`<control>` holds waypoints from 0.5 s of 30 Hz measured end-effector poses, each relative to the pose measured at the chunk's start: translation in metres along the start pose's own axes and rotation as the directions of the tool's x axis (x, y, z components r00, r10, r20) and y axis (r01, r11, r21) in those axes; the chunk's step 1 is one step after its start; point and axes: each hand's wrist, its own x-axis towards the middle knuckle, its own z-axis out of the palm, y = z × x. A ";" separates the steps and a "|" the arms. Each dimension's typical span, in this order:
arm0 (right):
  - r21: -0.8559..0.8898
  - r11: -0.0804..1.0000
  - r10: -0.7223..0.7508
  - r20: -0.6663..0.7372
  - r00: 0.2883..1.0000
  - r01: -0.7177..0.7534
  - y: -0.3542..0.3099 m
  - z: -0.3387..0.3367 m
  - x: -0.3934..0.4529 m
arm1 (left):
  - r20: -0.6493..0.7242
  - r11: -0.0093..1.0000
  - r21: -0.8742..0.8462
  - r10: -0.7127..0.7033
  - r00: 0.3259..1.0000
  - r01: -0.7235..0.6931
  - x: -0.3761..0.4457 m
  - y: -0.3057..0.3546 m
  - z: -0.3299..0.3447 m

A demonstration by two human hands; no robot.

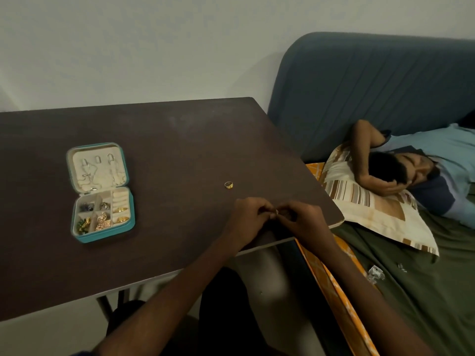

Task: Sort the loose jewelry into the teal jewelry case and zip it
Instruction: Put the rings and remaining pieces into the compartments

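Observation:
The teal jewelry case (129,201) lies open on the left of the dark table (167,140), lid flat with chains on its hooks, compartments holding gold and coloured pieces. A gold ring (228,185) sits loose on the table right of the case. Just below the ring, my left hand (248,217) and my right hand (300,219) meet near the table's front right corner, fingertips pinched together on a small shiny piece of jewelry (277,211), mostly hidden by the fingers.
A person lies on a bed to the right, head on a striped pillow (372,209) close to the table's right edge. A blue headboard (372,80) stands behind. Small shiny items (375,273) lie on the green sheet.

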 end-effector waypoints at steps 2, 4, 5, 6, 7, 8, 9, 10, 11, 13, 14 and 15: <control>0.086 0.996 0.022 -0.019 1.000 -0.020 -0.008 0.008 0.008 | -0.065 0.998 -0.026 -0.053 0.996 0.051 -0.001 -0.003 -0.009; 0.187 0.982 0.042 -0.028 0.999 -0.036 -0.020 0.018 0.020 | -0.148 0.995 -0.056 -0.088 0.985 0.080 -0.004 -0.007 -0.023; 0.231 0.972 0.041 -0.023 0.999 -0.035 -0.028 0.025 0.028 | -0.182 0.996 -0.036 -0.082 0.980 0.077 -0.005 -0.010 -0.033; 0.272 0.962 0.037 -0.014 0.999 -0.032 -0.036 0.031 0.035 | -0.199 0.998 -0.001 -0.069 0.977 0.070 -0.006 -0.013 -0.045; 0.317 0.948 0.022 -0.001 1.000 -0.020 -0.047 0.039 0.043 | -0.215 0.997 0.029 -0.066 0.974 0.074 -0.009 -0.018 -0.061; 0.361 0.933 -0.004 0.011 1.000 0.000 -0.058 0.048 0.052 | -0.227 0.995 0.051 -0.073 0.971 0.087 -0.012 -0.023 -0.079; 0.398 0.917 -0.041 0.022 0.999 0.029 -0.072 0.058 0.061 | -0.241 0.991 0.076 -0.089 0.966 0.111 -0.017 -0.029 -0.098; 0.421 0.905 -0.080 0.030 0.996 0.060 -0.086 0.068 0.070 | -0.253 0.984 0.107 -0.112 0.961 0.143 -0.021 -0.036 -0.118; 0.425 0.900 -0.124 0.032 0.992 0.099 -0.100 0.077 0.079 | -0.258 0.974 0.137 -0.141 0.956 0.181 -0.025 -0.042 -0.137; 0.410 0.892 -0.230 0.043 0.972 0.193 -0.132 0.094 0.093 | -0.252 0.948 0.186 -0.209 0.945 0.259 -0.037 -0.055 -0.172; 0.402 0.885 -0.279 0.055 0.959 0.234 -0.148 0.103 0.099 | -0.248 0.931 0.212 -0.242 0.938 0.296 -0.043 -0.061 -0.188; 0.390 0.881 -0.320 0.074 0.944 0.268 -0.161 0.111 0.104 | -0.247 0.915 0.238 -0.268 0.931 0.326 -0.048 -0.067 -0.202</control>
